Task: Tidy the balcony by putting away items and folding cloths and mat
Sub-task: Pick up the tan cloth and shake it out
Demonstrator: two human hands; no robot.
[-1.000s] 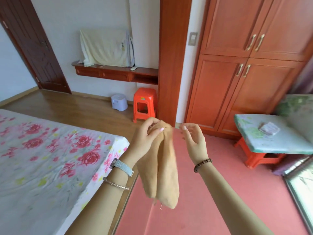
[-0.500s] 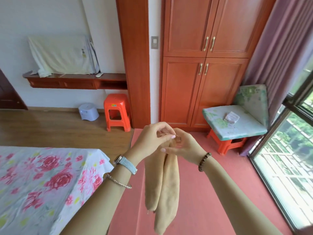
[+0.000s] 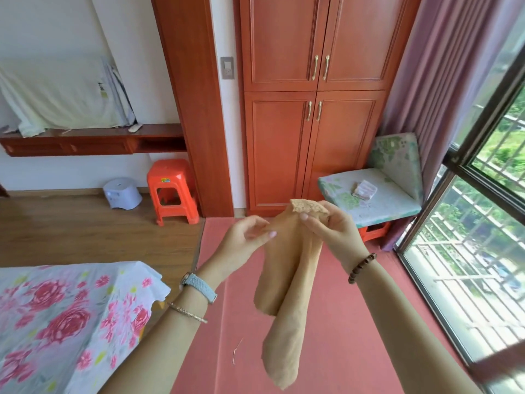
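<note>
A pair of tan sheer stockings (image 3: 287, 285) hangs in front of me over the pink floor mat (image 3: 341, 322). My right hand (image 3: 332, 226) is closed around their bunched lace tops, holding them up. My left hand (image 3: 247, 237) sits just left of the tops with thumb and fingers pinched near the fabric edge; whether it grips the cloth I cannot tell. Both legs dangle down, one longer than the other.
A bed with a rose-print sheet (image 3: 65, 317) fills the lower left. An orange stool (image 3: 172, 191) and small white bin (image 3: 122, 193) stand by the wall. A cushioned seat (image 3: 383, 203) with a small folded cloth (image 3: 364, 189) is at right, beside the wardrobe (image 3: 312, 109), curtain and window (image 3: 483, 237).
The view has swung right toward the window. My right hand came in and took hold of the stocking tops; my left hand has slid off to the left side.
</note>
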